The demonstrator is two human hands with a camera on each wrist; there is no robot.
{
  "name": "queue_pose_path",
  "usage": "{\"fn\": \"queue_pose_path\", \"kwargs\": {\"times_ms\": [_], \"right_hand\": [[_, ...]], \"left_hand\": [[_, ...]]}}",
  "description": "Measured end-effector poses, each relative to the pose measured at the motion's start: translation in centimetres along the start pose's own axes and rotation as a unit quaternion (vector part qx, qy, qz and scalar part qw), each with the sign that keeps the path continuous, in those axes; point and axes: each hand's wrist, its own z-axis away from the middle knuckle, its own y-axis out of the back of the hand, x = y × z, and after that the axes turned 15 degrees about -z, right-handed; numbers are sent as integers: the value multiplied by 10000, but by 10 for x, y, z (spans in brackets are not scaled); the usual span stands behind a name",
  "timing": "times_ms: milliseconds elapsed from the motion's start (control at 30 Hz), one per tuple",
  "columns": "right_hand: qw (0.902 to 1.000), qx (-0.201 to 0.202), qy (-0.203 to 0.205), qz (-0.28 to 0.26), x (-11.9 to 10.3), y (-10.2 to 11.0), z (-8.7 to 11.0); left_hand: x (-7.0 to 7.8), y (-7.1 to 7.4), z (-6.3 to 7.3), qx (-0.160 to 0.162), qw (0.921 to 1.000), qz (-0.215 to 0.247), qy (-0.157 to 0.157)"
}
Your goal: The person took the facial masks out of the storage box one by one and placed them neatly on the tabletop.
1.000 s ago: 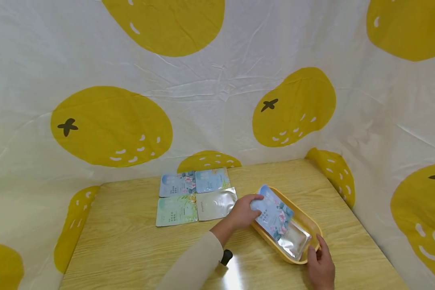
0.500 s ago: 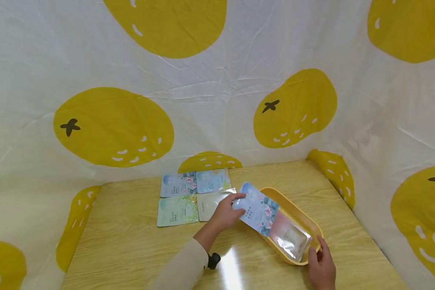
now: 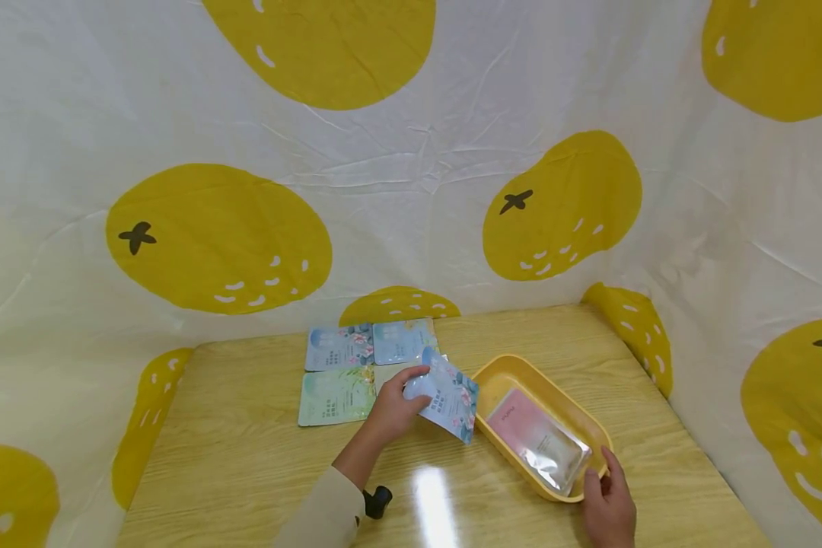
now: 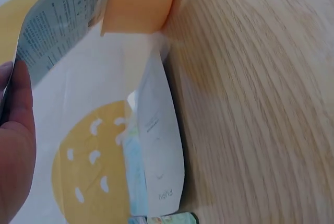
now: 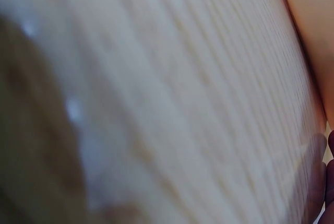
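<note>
In the head view my left hand point(image 3: 393, 407) pinches a flat blue packet point(image 3: 452, 403) with a flower print between thumb and fingers, left of the yellow tray point(image 3: 510, 367). The packet is tilted and partly covers a silver packet point(image 3: 385, 373) on the table. The left wrist view shows the printed back of the held packet point(image 4: 60, 23) and the silver packet point(image 4: 159, 145) below it. My right hand point(image 3: 610, 506) grips the tray's near right end, thumb at the rim. Inside the tray lies a pink and silver packet point(image 3: 520, 428).
Beside the silver packet lie a green packet point(image 3: 336, 397), a blue flowered packet point(image 3: 332, 352) and a light blue packet point(image 3: 400, 342), arranged with it in a two-by-two block on the wooden table point(image 3: 246, 464). A fruit-print cloth point(image 3: 397, 228) hangs behind.
My left hand has carried the blue flowered packet out from over the tray, leftward to the silver packet, uncovering the pink and silver packet. The right hand keeps its grip on the tray.
</note>
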Motion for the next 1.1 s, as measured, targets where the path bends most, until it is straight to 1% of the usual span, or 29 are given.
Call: {"fn": "queue_pose_path", "kwargs": {"times_ms": [100, 267, 367, 500, 633, 767, 933, 1000, 1100], "right_hand": [[10000, -5, -12, 45, 0, 0, -1], [9999, 15, -75, 75, 3, 0, -2], [9998, -57, -154, 57, 5, 1, -3], [9998, -99, -181, 38, 7, 1, -3], [9998, -54, -160, 56, 8, 1, -3], [9998, -78, -153, 65, 8, 1, -3], [10000, 11, -52, 54, 6, 0, -2], [10000, 41, -10, 61, 6, -1, -2], [10000, 32, -13, 94, 5, -2, -2]], "left_hand": [[-4, 3, 6, 152, 9999, -63, 53], [-15, 2, 16, 487, 9986, -143, 149], [-22, 2, 22, 693, 9971, -120, 303], [-33, 5, 28, 970, 9943, -3, 448], [-45, 10, 34, 1121, 9918, 291, 547], [-54, 17, 42, 1308, 9879, 537, 640], [-65, 22, 55, 1582, 9814, 638, 879], [-72, 23, 61, 1656, 9783, 713, 1023], [-82, 26, 69, 1825, 9734, 779, 1146]]}}
